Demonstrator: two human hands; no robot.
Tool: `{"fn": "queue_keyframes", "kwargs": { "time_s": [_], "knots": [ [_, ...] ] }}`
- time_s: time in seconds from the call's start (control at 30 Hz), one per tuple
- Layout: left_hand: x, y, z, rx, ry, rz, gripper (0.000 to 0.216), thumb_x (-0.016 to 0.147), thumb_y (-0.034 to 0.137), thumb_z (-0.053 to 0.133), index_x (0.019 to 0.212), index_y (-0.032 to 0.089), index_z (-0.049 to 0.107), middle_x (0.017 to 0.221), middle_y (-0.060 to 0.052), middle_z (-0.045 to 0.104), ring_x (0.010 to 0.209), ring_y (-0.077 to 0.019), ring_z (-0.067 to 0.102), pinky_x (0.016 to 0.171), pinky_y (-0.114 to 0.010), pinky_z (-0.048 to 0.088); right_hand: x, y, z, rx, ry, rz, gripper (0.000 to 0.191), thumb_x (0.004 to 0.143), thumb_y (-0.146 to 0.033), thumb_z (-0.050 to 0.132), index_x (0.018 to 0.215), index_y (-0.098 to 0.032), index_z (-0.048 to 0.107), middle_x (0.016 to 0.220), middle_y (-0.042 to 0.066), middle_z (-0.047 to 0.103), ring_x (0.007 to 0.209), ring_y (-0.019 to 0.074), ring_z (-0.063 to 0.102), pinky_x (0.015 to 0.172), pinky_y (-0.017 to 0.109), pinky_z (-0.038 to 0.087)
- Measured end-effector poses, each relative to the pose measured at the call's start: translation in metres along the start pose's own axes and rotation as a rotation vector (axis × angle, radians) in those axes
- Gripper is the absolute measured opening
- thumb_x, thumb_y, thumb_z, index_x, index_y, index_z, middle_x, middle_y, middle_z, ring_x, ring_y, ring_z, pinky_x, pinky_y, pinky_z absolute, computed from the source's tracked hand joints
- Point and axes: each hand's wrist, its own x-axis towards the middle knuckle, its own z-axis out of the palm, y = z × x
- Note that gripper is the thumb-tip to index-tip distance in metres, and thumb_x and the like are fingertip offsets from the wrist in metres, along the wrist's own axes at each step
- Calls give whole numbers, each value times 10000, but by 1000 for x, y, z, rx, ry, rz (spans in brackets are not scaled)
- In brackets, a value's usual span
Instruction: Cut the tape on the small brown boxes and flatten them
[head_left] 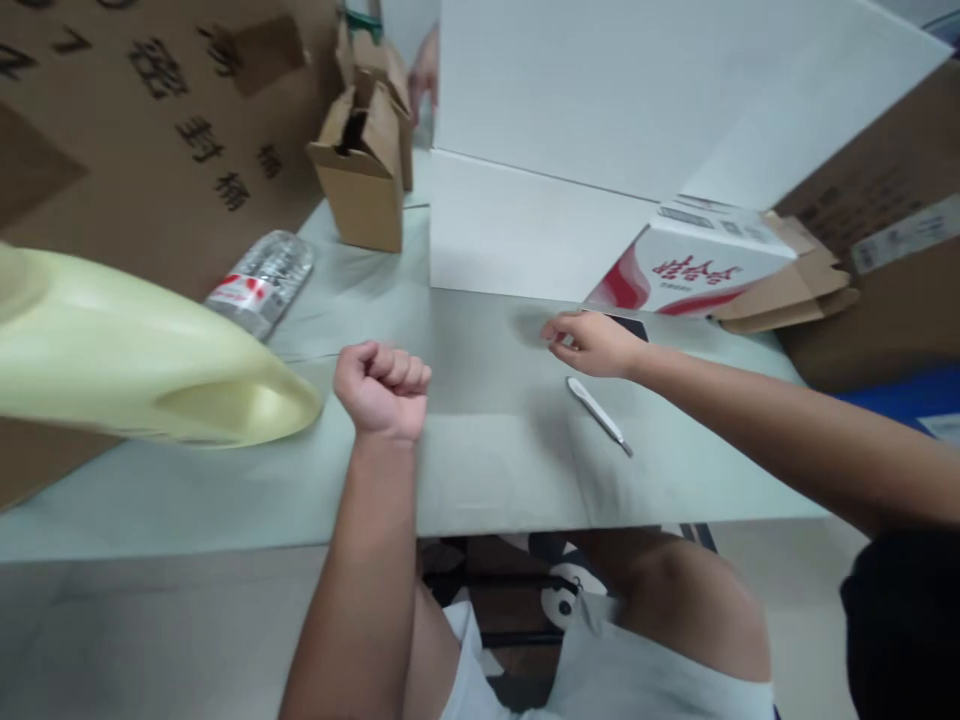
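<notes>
My left hand is a closed fist resting on the pale table, with nothing showing in it. My right hand hovers low over the table further right, fingers curled together in a pinch; what it holds, if anything, is too small to make out. A slim white knife-like tool lies on the table just below the right hand, not touched. A large pale yellow plastic jug juts in from the left, close to the left fist.
A clear water bottle lies on its side at the left. A small open brown carton stands at the back, a large white box behind the hands, a red-and-white carton at right. Another person's hand shows far back.
</notes>
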Motion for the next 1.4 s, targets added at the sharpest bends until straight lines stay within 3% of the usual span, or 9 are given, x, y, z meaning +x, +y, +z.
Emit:
{"fn": "queue_keyframes", "kwargs": {
  "time_s": [0.27,0.4,0.5,0.67,0.87,0.97,1.07,1.17,1.4],
  "knots": [
    [9,15,-7,-16,-38,-109,453,918,177,316,518,212,107,495,55,29,379,-81,89,429,-261,127,184,-118,-1,113,285,-235,306,861,-121,599,1146,-142,709,1627,185,389,997,202,750,1152,437,509],
    [12,14,-10,15,-70,-120,462,920,190,358,513,211,139,491,59,54,393,-77,101,441,-256,149,269,-152,-17,129,411,-209,220,796,-76,636,999,-141,690,1497,138,498,1390,350,591,1215,526,456],
    [13,11,-15,87,-109,-66,489,890,240,465,515,210,153,489,65,79,415,-72,114,451,-250,159,288,-161,-25,42,374,-197,197,827,-64,571,989,-95,679,1397,130,578,1422,373,559,1218,542,414],
    [10,7,-20,260,-68,348,472,834,277,593,522,200,248,522,48,174,475,-85,175,485,-265,159,216,-146,-14,-8,419,-216,288,888,-66,508,1097,-116,699,1423,123,632,1403,299,577,1217,440,450],
    [-2,5,-17,477,66,816,338,866,208,519,564,193,366,582,16,293,558,-127,305,568,-272,270,38,-100,3,160,467,-370,228,931,-195,541,960,-200,767,1255,109,768,1035,255,768,912,380,633],
    [1,1,-18,631,94,965,134,876,253,581,755,213,620,814,-28,526,834,-173,541,813,-294,453,-47,-83,7,218,484,-512,212,920,-139,574,859,-235,753,1069,78,823,958,212,797,846,312,648],
    [12,-9,-21,856,-68,977,226,870,398,681,1017,232,722,1241,-71,553,1274,-259,521,1139,-434,403,-111,-76,16,266,511,-600,222,857,-51,590,857,-243,700,950,65,836,713,160,777,604,266,616],
    [21,-19,-20,1028,-240,909,280,886,471,651,943,221,763,1380,-99,499,1422,-310,417,1263,-479,284,-144,-74,31,348,563,-571,198,847,-59,578,827,-237,663,956,74,841,560,143,713,490,297,549],
    [21,-39,6,778,-233,738,200,721,163,673,918,166,641,993,-32,597,989,-171,562,989,-278,428,-146,-50,51,489,702,-372,136,944,-163,582,902,-225,695,1261,114,781,871,182,795,695,318,628]
  ]
}}
